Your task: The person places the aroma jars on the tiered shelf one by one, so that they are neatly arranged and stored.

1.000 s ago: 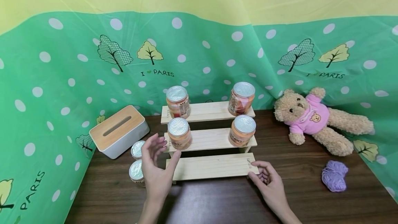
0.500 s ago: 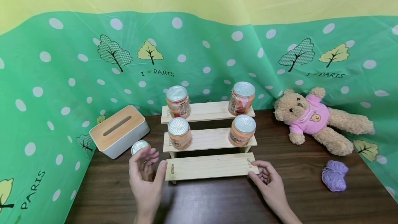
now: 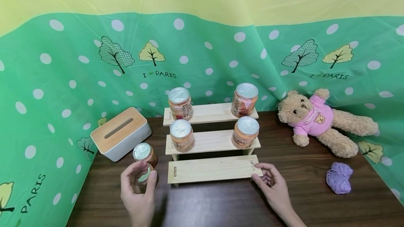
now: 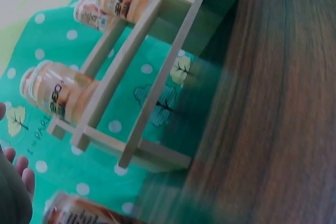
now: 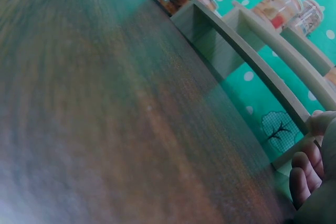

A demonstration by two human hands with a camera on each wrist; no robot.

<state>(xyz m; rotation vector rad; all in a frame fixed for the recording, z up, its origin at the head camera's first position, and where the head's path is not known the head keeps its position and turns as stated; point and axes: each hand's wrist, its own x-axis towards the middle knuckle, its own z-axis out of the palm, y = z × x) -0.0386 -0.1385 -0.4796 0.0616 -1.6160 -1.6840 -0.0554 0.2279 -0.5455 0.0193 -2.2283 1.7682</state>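
Observation:
A three-step wooden display rack stands mid-table. My right hand holds the right end of its lowest step between thumb and curled fingers; the right wrist view shows the fingers at that end. My left hand is at the front of two jars left of the rack, thumb and fingers spread about the front jar, partly hiding it. In the left wrist view a gap shows between the left hand and a jar. Behind it stands the other jar, foil-lidded.
Two jars stand on the middle step, one at the left and one at the right. The top step bears two more. A tissue box is at the left; a teddy bear and purple yarn lie right.
My left hand has moved left and toward the table's front, away from the rack to the front loose jar. The right hand stays at the lowest step's end.

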